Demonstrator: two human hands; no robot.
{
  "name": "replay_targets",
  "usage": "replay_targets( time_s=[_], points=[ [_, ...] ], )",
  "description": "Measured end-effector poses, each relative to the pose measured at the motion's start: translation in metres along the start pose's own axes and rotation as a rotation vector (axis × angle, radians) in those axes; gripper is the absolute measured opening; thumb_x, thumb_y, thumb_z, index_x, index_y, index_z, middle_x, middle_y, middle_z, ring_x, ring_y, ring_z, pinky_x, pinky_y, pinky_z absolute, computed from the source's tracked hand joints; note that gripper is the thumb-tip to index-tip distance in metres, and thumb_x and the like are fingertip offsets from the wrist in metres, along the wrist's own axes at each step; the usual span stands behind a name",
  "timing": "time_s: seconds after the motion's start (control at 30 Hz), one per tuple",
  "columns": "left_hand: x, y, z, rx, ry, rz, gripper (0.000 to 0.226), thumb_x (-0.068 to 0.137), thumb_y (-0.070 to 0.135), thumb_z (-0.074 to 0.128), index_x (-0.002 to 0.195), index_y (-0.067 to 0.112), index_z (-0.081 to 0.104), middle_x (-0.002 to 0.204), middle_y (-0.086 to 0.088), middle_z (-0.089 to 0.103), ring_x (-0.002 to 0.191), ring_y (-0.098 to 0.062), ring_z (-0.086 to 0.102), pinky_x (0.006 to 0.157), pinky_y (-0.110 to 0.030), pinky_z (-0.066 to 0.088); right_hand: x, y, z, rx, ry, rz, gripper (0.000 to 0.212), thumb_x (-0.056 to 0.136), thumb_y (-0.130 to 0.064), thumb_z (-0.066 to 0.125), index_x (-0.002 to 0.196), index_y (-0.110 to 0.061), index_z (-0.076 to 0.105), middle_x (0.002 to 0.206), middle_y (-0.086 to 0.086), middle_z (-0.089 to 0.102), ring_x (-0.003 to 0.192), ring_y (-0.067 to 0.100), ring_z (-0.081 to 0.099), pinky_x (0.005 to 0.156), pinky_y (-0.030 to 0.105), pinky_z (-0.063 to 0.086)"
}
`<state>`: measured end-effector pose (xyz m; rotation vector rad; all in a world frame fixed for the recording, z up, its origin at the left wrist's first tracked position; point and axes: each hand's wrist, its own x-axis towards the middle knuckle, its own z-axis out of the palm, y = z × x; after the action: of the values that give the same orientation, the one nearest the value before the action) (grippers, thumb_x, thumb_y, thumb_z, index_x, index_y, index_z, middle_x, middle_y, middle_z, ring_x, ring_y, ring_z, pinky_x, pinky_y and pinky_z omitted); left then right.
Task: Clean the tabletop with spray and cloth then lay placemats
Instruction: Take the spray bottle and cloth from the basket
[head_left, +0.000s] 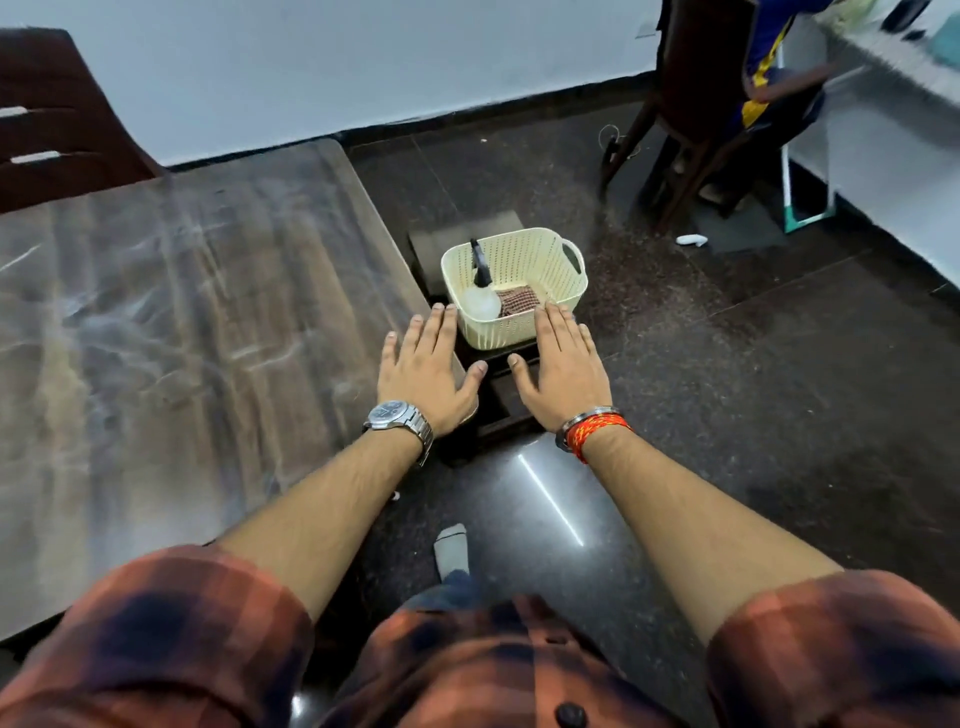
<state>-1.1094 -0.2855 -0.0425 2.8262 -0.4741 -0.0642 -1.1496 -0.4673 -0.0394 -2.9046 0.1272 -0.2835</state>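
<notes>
A cream plastic basket (540, 260) stands on a dark stool beside the table's right edge. Inside it are a clear spray bottle (480, 299) with a black trigger head and a checked cloth (519, 301). My left hand (426, 369) and my right hand (558, 364) are stretched out flat, palms down, fingers straight, just in front of the basket. Both hold nothing, and their fingertips reach the basket's near rim. The dusty, smeared wooden tabletop (171, 322) fills the left of the view. No placemats are visible.
A dark wooden chair (57, 130) stands behind the table at the far left. Another chair (701, 104) with a seated person is at the back right beside a white counter (893, 124). The dark stone floor (753, 389) spreads to the right.
</notes>
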Motion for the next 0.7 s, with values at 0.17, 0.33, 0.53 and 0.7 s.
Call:
replay_targets(
  time_s=[0.17, 0.33, 0.53, 0.7],
  points=[
    [0.094, 0.013, 0.001, 0.04, -0.038, 0.082, 0.081, 0.096, 0.06, 0.036, 0.161, 0.02, 0.009, 0.169, 0.0, 0.015, 0.154, -0.023, 0.015, 0.123, -0.049, 0.008, 0.084, 0.034, 0.005, -0.015, -0.016, 0.03, 0.07, 0.092, -0.04, 0.046, 0.149, -0.007, 0.024, 0.156, 0.01, 0.024, 0.145, 0.021, 0.019, 0.118, 0.037, 0.01],
    [0.16, 0.019, 0.014, 0.055, -0.079, 0.03, 0.082, 0.097, 0.062, 0.033, 0.161, 0.018, 0.005, 0.17, 0.0, 0.013, 0.154, -0.023, 0.015, 0.123, -0.048, 0.008, 0.141, 0.066, 0.023, 0.017, -0.063, 0.041, 0.069, 0.093, -0.043, 0.044, 0.148, -0.007, 0.025, 0.156, 0.011, 0.025, 0.145, 0.021, 0.018, 0.118, 0.038, 0.011],
    [0.218, 0.027, 0.045, 0.035, -0.121, -0.095, 0.084, 0.096, 0.065, 0.029, 0.161, 0.018, 0.003, 0.17, 0.002, 0.008, 0.155, -0.021, 0.012, 0.123, -0.047, 0.006, 0.209, 0.109, 0.05, 0.044, -0.152, -0.05, 0.068, 0.094, -0.043, 0.043, 0.148, -0.004, 0.026, 0.156, 0.013, 0.026, 0.145, 0.024, 0.018, 0.119, 0.038, 0.011],
    [0.247, 0.042, 0.067, 0.054, -0.177, -0.279, 0.088, 0.095, 0.068, 0.025, 0.161, 0.016, 0.001, 0.17, -0.001, 0.007, 0.155, -0.022, 0.013, 0.123, -0.046, 0.006, 0.255, 0.146, 0.066, 0.054, -0.267, -0.21, 0.068, 0.095, -0.045, 0.04, 0.147, -0.003, 0.027, 0.155, 0.014, 0.026, 0.145, 0.024, 0.019, 0.119, 0.04, 0.013]
  ],
)
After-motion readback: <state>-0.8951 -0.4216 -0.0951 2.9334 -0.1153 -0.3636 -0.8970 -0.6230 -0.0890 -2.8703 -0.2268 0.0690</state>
